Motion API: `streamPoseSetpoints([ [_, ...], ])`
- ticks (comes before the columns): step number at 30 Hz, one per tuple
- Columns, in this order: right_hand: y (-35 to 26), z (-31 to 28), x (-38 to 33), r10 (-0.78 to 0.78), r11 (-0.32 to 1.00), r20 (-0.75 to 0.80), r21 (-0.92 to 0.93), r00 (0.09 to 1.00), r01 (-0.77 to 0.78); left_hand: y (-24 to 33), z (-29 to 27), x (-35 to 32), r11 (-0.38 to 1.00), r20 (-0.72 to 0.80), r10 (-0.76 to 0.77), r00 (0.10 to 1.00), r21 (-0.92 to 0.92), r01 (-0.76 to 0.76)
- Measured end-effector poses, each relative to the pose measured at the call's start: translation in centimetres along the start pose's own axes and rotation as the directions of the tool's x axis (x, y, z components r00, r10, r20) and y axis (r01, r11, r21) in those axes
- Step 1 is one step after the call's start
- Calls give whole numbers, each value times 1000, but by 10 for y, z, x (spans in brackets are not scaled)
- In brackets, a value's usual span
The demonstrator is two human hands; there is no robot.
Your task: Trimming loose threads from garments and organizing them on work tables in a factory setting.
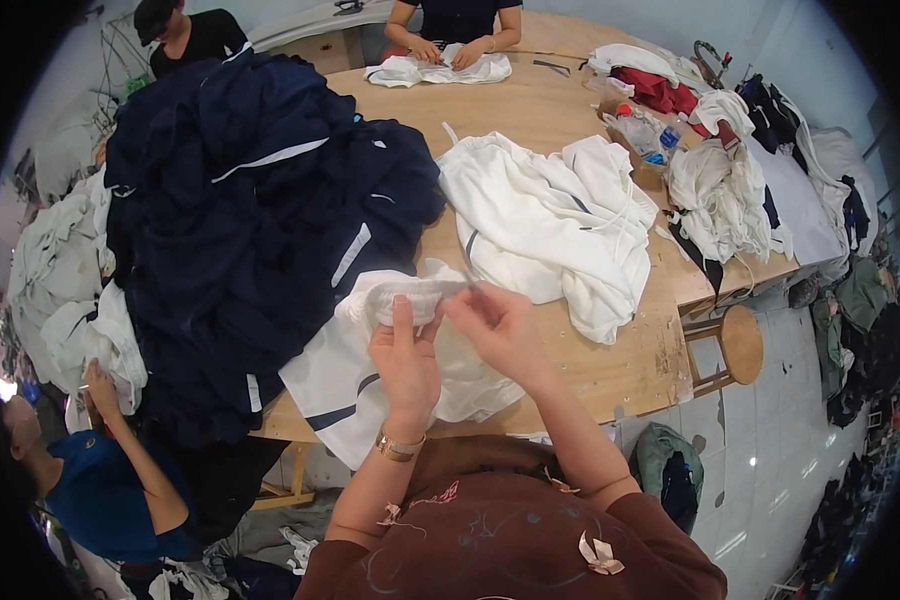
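Observation:
A white garment [315, 375] with a navy stripe lies over the near table edge, its gathered elastic waistband [405, 290] raised in front of me. My left hand [407, 365] is closed on this waistband, thumb upright against the gathers. At the band's right end, the fingers of my right hand [495, 330] are pinched together; what they hold is too small and blurred to make out. Just beyond and to the right lies a heap of white garments [555, 220] with navy trim and drawcords.
A tall pile of navy garments [260, 200] covers the table's left side. Across the wooden table [400, 110], a co-worker's hands [445, 55] handle white cloth. Another person [110, 480] sits at left. A wooden stool [740, 345] and more clothes [720, 200] are at right.

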State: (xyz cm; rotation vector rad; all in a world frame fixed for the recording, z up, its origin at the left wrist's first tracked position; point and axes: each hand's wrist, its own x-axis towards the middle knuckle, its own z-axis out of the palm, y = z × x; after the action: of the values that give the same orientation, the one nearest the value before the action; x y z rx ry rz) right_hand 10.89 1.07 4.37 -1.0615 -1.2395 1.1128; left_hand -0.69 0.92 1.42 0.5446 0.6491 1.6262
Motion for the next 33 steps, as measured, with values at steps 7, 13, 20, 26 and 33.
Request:
streamPoseSetpoints([
  [7, 1, 12, 0, -7, 961, 72, -276, 997, 26, -5, -12, -3, 1000, 87, -10, 996, 14, 9],
  [13, -6, -1, -11, 44, 999, 55, 19, 998, -45, -1, 1, 1, 1000, 13, -25, 1000, -14, 25],
  [20, 13, -4, -14, -407, 717, 36, -606, 913, 344, 6, -1, 1, 998, 11, -63, 998, -3, 63],
  [26, 21, -7, -17, -459, 486, 134, -790, 879, 374, 5, 1, -3, 999, 2, -53, 999, 8, 52],
  [33, 18, -7, -14, -489, 387, 197, -824, 850, 414, 3, 2, -5, 1000, 34, -10, 999, 4, 10],
])
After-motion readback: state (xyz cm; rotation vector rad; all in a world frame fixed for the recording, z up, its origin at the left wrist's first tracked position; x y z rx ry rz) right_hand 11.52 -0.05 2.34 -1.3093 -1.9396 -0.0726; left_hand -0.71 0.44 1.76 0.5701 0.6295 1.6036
